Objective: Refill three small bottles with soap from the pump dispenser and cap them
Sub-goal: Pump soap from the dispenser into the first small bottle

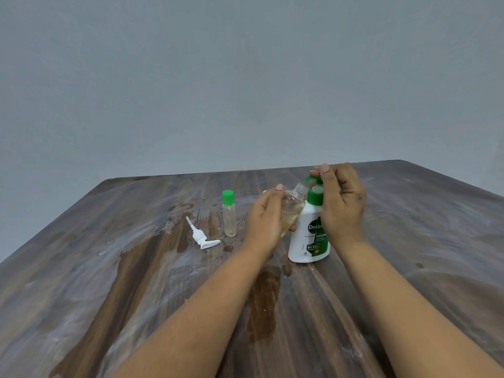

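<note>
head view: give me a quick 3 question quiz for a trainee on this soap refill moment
1. True or false: the small bottle in the left hand is uncapped.
2. What colour is the cap of the slim bottle standing on the table? A white, B green, C blue.
3. Fill in: the right hand has fingers on the pump head of the ____.

Key: 1 true; 2 B; 3 dispenser.

White plastic pump dispenser with green pump [309,236] stands upright; uncapped clear bottle [291,207] tilts against it; green-capped clear bottle [229,214] stands left
</note>
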